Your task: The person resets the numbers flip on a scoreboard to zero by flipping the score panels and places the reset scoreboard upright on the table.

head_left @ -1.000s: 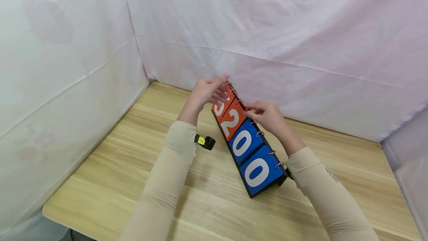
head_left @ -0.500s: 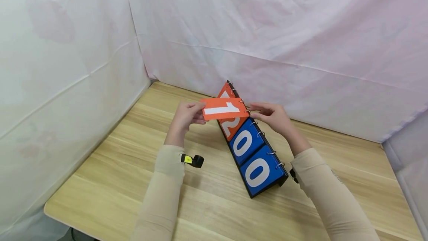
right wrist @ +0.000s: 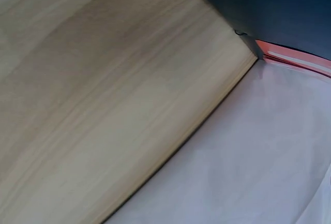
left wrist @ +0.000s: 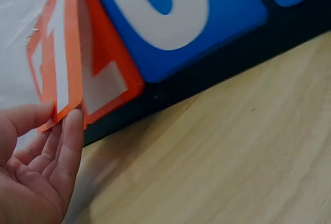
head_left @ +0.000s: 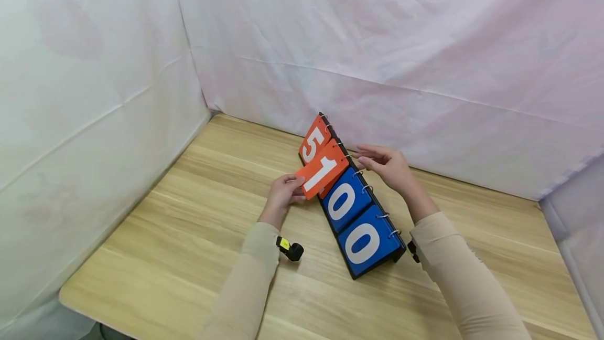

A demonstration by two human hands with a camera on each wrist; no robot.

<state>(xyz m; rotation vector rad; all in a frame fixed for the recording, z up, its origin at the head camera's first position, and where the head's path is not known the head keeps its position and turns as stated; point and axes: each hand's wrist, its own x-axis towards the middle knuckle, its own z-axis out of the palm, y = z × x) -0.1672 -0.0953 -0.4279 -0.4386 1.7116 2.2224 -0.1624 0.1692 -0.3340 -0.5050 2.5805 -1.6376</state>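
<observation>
A flip scoreboard [head_left: 398, 255] with a black stand sits slantwise on the table in the head view. My left hand [head_left: 281, 195] pinches the lower edge of an orange number card [head_left: 321, 169] showing a white 1. That card is tilted up off an orange 2 card [left wrist: 106, 87], seen in the left wrist view. Beyond it lies an orange 5 card [head_left: 311, 143]; on the near side are two blue 0 cards [head_left: 360, 243]. My right hand [head_left: 391, 169] hovers by the ringed top edge, fingers bent and apparently holding nothing; it is out of its own wrist view.
The wooden table [head_left: 179, 214] meets white cloth walls [head_left: 377, 56] at the back and left. In the right wrist view the board's dark back [right wrist: 274, 6] shows, with several red-orange cards [right wrist: 300, 61] hanging behind it near the cloth.
My left hand came down from the top edge with the 1 card, swinging it over the rings onto the 2 card's side. My right hand drew back slightly from the edge.
</observation>
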